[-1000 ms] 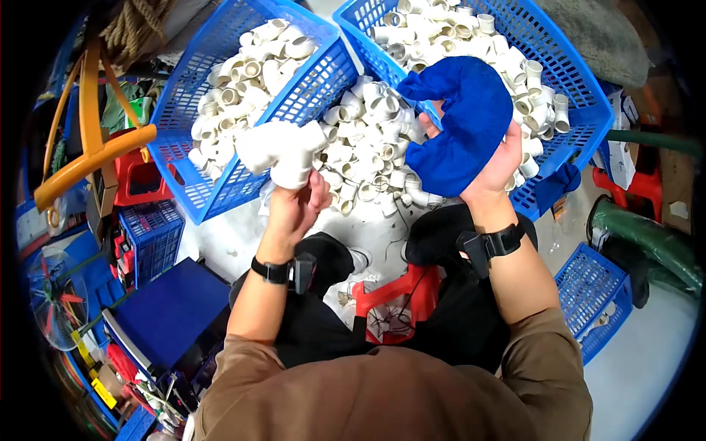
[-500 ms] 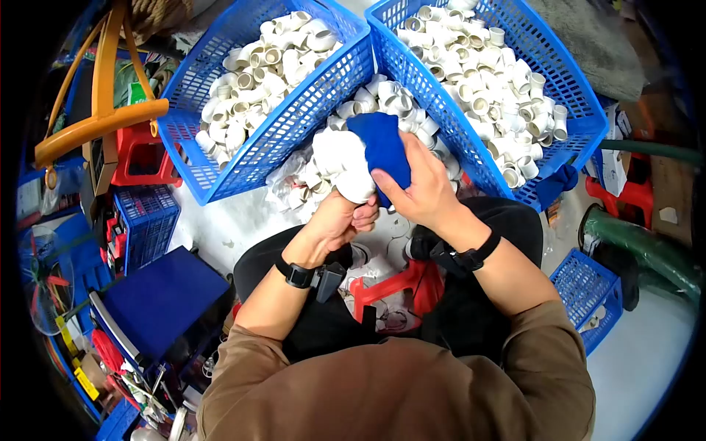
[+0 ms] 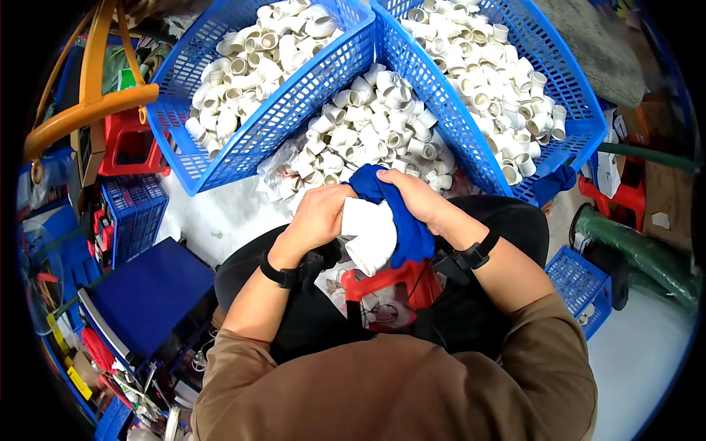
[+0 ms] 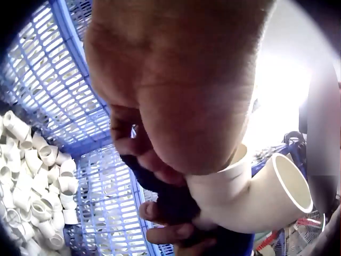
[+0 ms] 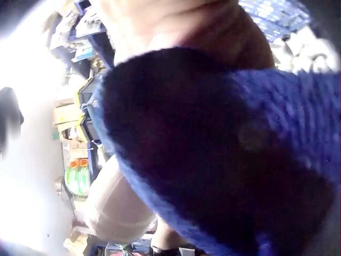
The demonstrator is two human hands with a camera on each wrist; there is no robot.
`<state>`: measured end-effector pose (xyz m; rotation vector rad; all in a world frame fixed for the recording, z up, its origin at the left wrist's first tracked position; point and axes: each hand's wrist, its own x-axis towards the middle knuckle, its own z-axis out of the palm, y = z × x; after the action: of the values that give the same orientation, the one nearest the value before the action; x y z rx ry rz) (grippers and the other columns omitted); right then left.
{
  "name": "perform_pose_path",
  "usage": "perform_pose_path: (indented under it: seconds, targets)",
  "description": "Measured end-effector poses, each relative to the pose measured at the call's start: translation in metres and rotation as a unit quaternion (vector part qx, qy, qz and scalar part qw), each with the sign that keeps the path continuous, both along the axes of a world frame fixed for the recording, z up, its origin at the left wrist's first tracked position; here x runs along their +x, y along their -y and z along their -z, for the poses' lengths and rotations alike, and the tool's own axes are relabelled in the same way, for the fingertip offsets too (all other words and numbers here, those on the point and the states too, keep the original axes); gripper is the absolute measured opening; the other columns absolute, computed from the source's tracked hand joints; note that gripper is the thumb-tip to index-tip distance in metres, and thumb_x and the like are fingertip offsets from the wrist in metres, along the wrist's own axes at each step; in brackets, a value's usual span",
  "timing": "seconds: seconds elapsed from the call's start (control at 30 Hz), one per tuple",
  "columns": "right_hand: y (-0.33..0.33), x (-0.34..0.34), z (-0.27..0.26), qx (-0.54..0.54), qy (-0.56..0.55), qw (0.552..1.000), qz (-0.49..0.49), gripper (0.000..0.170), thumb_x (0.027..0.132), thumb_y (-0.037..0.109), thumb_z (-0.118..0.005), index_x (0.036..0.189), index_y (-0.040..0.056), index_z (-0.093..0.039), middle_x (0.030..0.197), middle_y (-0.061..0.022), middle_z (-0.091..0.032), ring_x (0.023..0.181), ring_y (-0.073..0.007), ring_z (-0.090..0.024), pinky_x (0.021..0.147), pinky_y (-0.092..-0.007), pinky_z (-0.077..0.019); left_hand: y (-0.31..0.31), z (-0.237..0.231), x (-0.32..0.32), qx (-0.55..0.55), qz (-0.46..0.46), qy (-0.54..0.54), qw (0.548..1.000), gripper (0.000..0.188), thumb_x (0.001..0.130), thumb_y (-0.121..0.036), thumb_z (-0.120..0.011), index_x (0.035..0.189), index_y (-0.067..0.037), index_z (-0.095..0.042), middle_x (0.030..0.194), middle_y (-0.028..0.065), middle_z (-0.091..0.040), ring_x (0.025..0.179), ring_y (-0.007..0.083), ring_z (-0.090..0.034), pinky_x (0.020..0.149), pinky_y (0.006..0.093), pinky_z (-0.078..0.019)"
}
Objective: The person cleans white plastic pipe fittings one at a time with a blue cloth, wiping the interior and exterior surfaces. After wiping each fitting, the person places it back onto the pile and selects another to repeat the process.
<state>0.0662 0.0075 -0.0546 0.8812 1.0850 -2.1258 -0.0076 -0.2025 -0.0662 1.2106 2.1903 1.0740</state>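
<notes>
A white branched pipe fitting (image 3: 368,234) hangs below the left hand (image 3: 318,217), whose curled fingers grip its upper part; in the left wrist view the fitting (image 4: 250,197) shows an open round end under the palm. The right hand (image 3: 419,197) pinches a blue cloth (image 3: 406,228) with its thumb on top, and the cloth lies against the fitting's right side. In the right wrist view the cloth (image 5: 213,149) covers most of that hand's fingers, with part of the fitting (image 5: 114,205) behind it.
Two blue baskets (image 3: 294,103) (image 3: 460,140) of white fittings stand ahead, with a pile of fittings (image 3: 375,125) between them. A red stool (image 3: 390,290) is between the legs. At left are a blue-topped box (image 3: 147,294) and an orange metal frame (image 3: 92,121).
The hands have come together and moved down toward the lap. The fitting, earlier held upward, now points down, and the blue cloth has moved from above the right basket to beside it.
</notes>
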Motion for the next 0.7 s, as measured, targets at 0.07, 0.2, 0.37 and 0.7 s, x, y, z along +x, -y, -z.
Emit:
perform_pose_path:
  seconds: [0.07, 0.2, 0.37, 0.7]
  targets:
    - [-0.003, 0.004, 0.009, -0.025, 0.025, 0.999, -0.032, 0.050, 0.096, 0.047, -0.052, 0.116, 0.0035, -0.066, 0.104, -0.0102, -0.072, 0.084, -0.0199, -0.070, 0.079, -0.0347, -0.0557, -0.006, -0.008, -0.003, 0.050, -0.013, -0.038, 0.998, 0.008, 0.081, -0.004, -0.065, 0.087, -0.004, -0.060, 0.076, 0.0146, -0.062, 0.071, 0.0355, -0.063, 0.062, 0.0403, -0.0503]
    - [0.008, 0.012, 0.001, -0.163, 0.039, 0.978, 0.122, 0.053, 0.100, 0.049, -0.042, 0.122, 0.0050, -0.062, 0.107, -0.0112, -0.071, 0.092, -0.0234, -0.071, 0.081, -0.0371, -0.0579, -0.016, -0.009, 0.005, 0.087, -0.181, -0.074, 0.977, 0.015, 0.080, -0.006, -0.068, 0.093, -0.004, -0.061, 0.079, 0.0141, -0.063, 0.069, 0.0350, -0.065, 0.059, 0.0404, -0.0509]
    - [0.033, 0.032, 0.030, -0.158, -0.100, 0.965, 0.182, 0.056, 0.106, 0.048, -0.029, 0.134, 0.0057, -0.052, 0.118, -0.0099, -0.065, 0.102, -0.0232, -0.065, 0.091, -0.0390, -0.0526, -0.034, -0.007, -0.003, -0.079, -0.273, -0.245, 0.927, 0.014, 0.082, -0.005, -0.059, 0.096, -0.006, -0.058, 0.081, 0.0114, -0.066, 0.072, 0.0309, -0.066, 0.058, 0.0424, -0.0514]
    - [-0.010, 0.002, 0.054, 0.353, -0.318, 0.867, 0.150, 0.046, 0.108, 0.037, -0.036, 0.119, -0.0023, -0.058, 0.121, -0.0133, -0.061, 0.105, -0.0176, -0.054, 0.097, -0.0288, -0.0388, -0.034, -0.011, -0.001, -0.242, -0.240, -0.204, 0.918, 0.011, 0.090, -0.014, -0.052, 0.084, -0.005, -0.056, 0.075, 0.0141, -0.067, 0.065, 0.0321, -0.068, 0.054, 0.0453, -0.0516]
